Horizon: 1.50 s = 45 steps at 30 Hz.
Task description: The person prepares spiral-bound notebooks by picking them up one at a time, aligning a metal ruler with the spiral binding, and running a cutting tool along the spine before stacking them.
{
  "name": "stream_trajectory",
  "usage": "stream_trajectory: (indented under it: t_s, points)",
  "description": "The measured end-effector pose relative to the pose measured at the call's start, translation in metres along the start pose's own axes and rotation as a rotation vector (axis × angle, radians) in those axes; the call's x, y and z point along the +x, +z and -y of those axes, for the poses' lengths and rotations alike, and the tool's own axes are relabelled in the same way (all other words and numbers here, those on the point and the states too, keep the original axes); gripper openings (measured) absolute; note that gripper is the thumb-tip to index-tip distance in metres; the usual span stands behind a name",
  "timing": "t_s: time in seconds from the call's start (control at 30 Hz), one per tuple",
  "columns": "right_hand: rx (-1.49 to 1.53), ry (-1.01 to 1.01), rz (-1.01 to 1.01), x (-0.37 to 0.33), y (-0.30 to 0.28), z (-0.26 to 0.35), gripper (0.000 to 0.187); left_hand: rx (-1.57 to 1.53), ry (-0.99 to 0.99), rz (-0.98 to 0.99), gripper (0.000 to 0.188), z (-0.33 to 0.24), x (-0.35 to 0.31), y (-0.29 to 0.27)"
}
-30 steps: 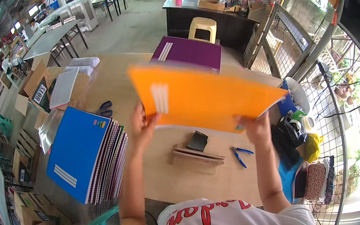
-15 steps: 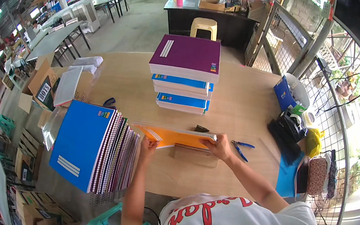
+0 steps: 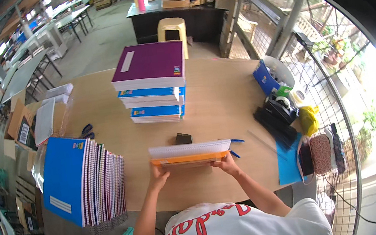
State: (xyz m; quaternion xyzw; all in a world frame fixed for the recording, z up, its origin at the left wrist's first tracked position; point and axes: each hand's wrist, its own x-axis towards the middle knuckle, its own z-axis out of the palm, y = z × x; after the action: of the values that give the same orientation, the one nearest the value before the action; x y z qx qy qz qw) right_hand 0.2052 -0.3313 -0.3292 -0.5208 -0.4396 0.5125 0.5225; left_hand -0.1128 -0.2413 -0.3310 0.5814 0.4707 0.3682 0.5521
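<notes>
An orange-covered notebook (image 3: 189, 158) stands tilted near the table's front, its white page edge with a row of binding turned upward. My left hand (image 3: 159, 174) grips its left lower corner, and my right hand (image 3: 226, 163) grips the right lower corner. Just beyond it lies a small dark block (image 3: 183, 138). Blue-handled pliers (image 3: 235, 147) are partly hidden behind its right end. To the left leans a big stack of spiral notebooks (image 3: 66, 181) with a blue cover on top. Ahead rises a pile of notebooks with a purple cover (image 3: 150, 61) over blue ones.
Dark scissors (image 3: 86, 131) lie beyond the left stack. On the right are black binding strips (image 3: 275, 127), a blue sheet (image 3: 291, 163), a yellow bag (image 3: 309, 120), a patterned pouch (image 3: 321, 153) and a round tub (image 3: 282, 72). A wire mesh fence (image 3: 343, 144) borders that side.
The notebook went from slanting with its orange cover showing to level across my front, page edge upward. Both hands kept hold at its ends. The view has shifted to the right.
</notes>
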Motion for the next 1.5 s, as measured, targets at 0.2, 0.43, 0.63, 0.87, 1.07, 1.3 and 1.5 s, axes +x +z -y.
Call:
stream_trajectory:
  t_s: [0.2,0.43,0.63,0.87,1.07,1.3,1.5]
  points:
    - [-0.035,-0.087,-0.080,-0.009,0.000,0.007,0.038,0.819,0.948,-0.193,0.071,-0.177,-0.054,0.096]
    - [-0.919,-0.082,-0.521,-0.007,-0.142,0.044,0.040,0.895,0.805,0.061,0.031,-0.178,-0.003,0.150]
    - [-1.267,-0.218,-0.504,-0.004,-0.188,0.034,0.023,0.738,0.828,0.060,0.022,-0.189,-0.005,0.154]
    - [-0.612,-0.414,0.119,-0.032,-0.067,0.186,0.028,0.706,0.868,0.061,0.015,-0.171,-0.017,0.150]
    - [-0.646,-0.419,0.288,-0.044,-0.059,0.195,0.028,0.720,0.993,0.097,0.019,-0.152,-0.036,0.144]
    - [-0.647,-0.395,0.286,-0.046,-0.054,0.185,0.019,0.731,1.065,0.085,0.022,-0.150,-0.037,0.140]
    - [-0.633,-0.454,0.322,-0.045,-0.054,0.183,0.021,0.643,0.958,0.101,0.013,-0.169,-0.027,0.145]
